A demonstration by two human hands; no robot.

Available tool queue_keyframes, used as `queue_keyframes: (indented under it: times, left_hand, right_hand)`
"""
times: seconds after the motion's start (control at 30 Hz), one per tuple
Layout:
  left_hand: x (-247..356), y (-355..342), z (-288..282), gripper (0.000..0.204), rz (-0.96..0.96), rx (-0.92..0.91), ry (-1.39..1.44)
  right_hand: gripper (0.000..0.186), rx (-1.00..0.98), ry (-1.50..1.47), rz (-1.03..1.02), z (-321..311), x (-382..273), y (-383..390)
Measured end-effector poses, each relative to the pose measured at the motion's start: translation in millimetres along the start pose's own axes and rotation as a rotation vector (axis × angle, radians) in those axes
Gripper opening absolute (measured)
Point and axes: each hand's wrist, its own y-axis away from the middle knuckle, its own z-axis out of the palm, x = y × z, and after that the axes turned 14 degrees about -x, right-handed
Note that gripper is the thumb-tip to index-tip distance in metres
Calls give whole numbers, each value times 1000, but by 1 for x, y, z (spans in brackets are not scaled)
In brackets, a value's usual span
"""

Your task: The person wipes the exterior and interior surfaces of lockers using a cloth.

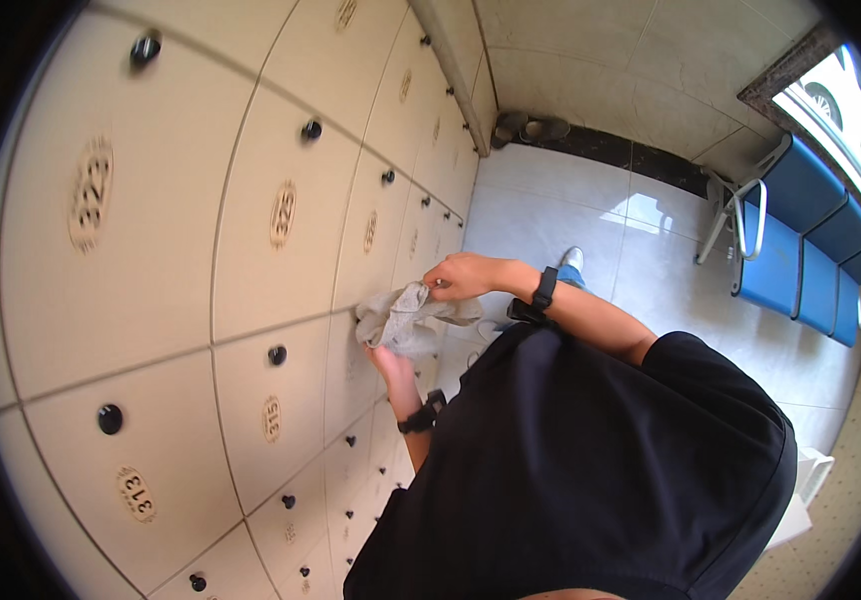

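A crumpled light grey cloth (398, 318) is bunched between my hands, in front of the locker doors. My right hand (463, 276) pinches its upper edge, with thumb and fingers pressed together. Below, my left hand (392, 370) grips the cloth's lower side; most of its fingers are hidden behind the folds. Part of the cloth hangs loosely to the right, under my right hand. Each wrist wears a black band.
Cream locker doors (281, 180) with black knobs and oval plates fill the left. Blue chairs (801, 240) with white armrests stand at the right, near a window. Dark shoes (541, 129) lie by the far wall. Shiny grey tiles (591, 190) cover the floor.
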Motion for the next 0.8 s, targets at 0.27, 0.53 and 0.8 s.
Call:
queue_keyframes:
  times: [0.27, 0.53, 0.8]
  left_hand:
    - [-26, -36, 149, 52, -22, -216, -454]
    - [-93, -77, 354, 50, -6, -675, -743]
    - [-149, -120, 474, 48, -72, -982, -779]
  right_hand:
    - [22, 236, -74, 157, -127, 49, 107]
    - [22, 534, -311, 126, -175, 130, 225]
    - [13, 1094, -963, -113, -216, 190, 338]
